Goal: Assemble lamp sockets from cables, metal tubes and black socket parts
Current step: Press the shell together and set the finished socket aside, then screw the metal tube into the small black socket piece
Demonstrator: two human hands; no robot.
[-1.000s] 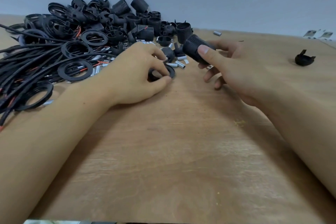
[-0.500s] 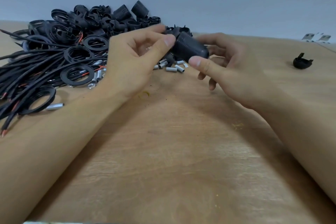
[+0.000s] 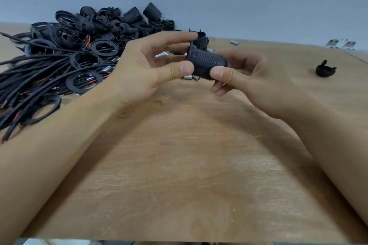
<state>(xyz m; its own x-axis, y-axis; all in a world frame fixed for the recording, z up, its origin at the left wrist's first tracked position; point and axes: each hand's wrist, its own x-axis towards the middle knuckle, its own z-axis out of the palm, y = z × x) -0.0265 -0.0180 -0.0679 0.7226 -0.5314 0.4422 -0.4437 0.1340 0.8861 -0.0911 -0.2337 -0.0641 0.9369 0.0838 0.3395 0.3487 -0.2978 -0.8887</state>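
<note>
Threading a black ring onto a ribbed socket body held above the desk, the left hand pinches the ring while the right hand grips the body; keeping both parts square should spare the threads from crossing.

no text, label, brand, number or sign can be read anywhere in the head view. the black threaded socket body shows only moulded ridges. the small pale pieces at the far right of the counter carry dark patches too blurred to tell as print.
</note>
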